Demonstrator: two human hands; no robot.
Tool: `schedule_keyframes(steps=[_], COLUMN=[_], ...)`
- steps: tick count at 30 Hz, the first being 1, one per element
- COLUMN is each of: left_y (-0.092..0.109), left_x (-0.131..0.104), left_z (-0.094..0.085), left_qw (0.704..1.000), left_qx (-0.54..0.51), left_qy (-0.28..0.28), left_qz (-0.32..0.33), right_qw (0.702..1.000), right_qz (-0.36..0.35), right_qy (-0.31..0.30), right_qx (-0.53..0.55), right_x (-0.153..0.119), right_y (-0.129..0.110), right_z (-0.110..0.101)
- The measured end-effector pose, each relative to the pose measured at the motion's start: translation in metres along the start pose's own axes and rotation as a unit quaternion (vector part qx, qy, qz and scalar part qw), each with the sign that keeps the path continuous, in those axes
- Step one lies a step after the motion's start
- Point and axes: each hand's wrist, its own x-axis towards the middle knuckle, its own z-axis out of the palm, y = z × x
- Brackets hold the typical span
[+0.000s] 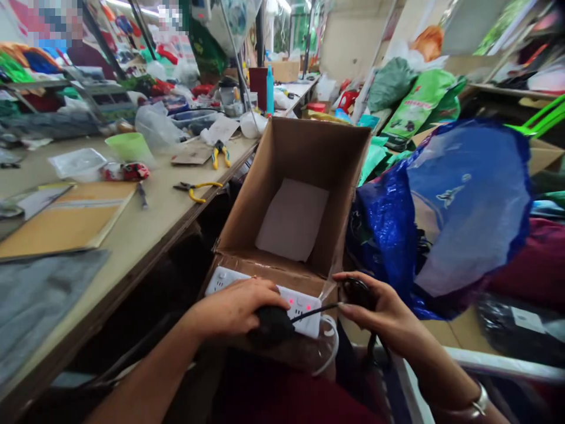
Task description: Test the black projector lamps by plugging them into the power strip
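A white power strip with two or more red lights lies across the near end of an open cardboard box. My left hand reaches over the strip, its fingers closed around a dark, rounded object that looks like a plug or adapter; its exact kind is hard to make out. From it a thin black cable runs right to my right hand. The right thumb and fingers pinch this cable, and loops of it hang by the palm. A white cord curls off the strip's right end.
On the left workbench lie yellow-handled pliers, another pair of pliers, a green cup and a brown folder. A large blue bag stands open right of the box. A sheet of paper lies inside the box.
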Motion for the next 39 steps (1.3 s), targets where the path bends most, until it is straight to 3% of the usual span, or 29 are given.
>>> schedule_keyframes(steps=[3, 6, 12, 15, 19, 21, 24, 28, 31, 33, 36, 39], left_y=[-0.002, -0.007, -0.003, 0.005, 0.008, 0.007, 0.01, 0.019, 0.023, 0.021, 0.015, 0.016], left_x=[0.005, 0.011, 0.019, 0.012, 0.002, 0.001, 0.007, 0.016, 0.017, 0.015, 0.009, 0.005], left_z=[0.004, 0.011, 0.035, 0.037, 0.032, 0.031, 0.037, 0.052, 0.062, 0.067, 0.074, 0.076], left_qw=[0.994, 0.964, 0.921, 0.917, 0.93, 0.938, 0.946, 0.918, 0.897, 0.895, 0.868, 0.757], left_qx=[-0.048, -0.158, -0.219, -0.259, -0.329, -0.306, -0.187, -0.064, -0.023, -0.074, -0.318, -0.597], left_qy=[0.093, 0.186, 0.27, 0.251, 0.143, 0.155, 0.261, 0.392, 0.441, 0.44, 0.372, 0.227], left_qz=[-0.02, -0.102, -0.175, -0.169, -0.081, -0.055, -0.048, 0.011, 0.038, 0.005, -0.087, -0.141], right_qw=[1.0, 0.996, 0.974, 0.975, 0.984, 0.989, 0.991, 0.989, 0.985, 0.979, 0.96, 0.923], right_qz=[0.008, 0.01, 0.012, 0.055, 0.053, 0.042, 0.042, 0.028, 0.006, -0.012, -0.118, -0.27], right_qy=[0.013, -0.027, -0.084, -0.073, -0.006, 0.022, 0.07, 0.133, 0.169, 0.2, 0.25, 0.263], right_qx=[0.021, 0.08, 0.211, 0.204, 0.173, 0.143, 0.104, 0.065, 0.048, 0.024, -0.037, -0.074], right_x=[-0.001, -0.003, -0.005, -0.006, -0.011, -0.012, -0.012, -0.009, -0.009, -0.009, -0.01, -0.009], right_y=[0.015, 0.025, 0.043, 0.051, 0.047, 0.041, 0.033, 0.029, 0.034, 0.04, 0.051, 0.057], right_z=[0.018, 0.039, 0.06, 0.058, 0.057, 0.06, 0.065, 0.068, 0.066, 0.064, 0.063, 0.063])
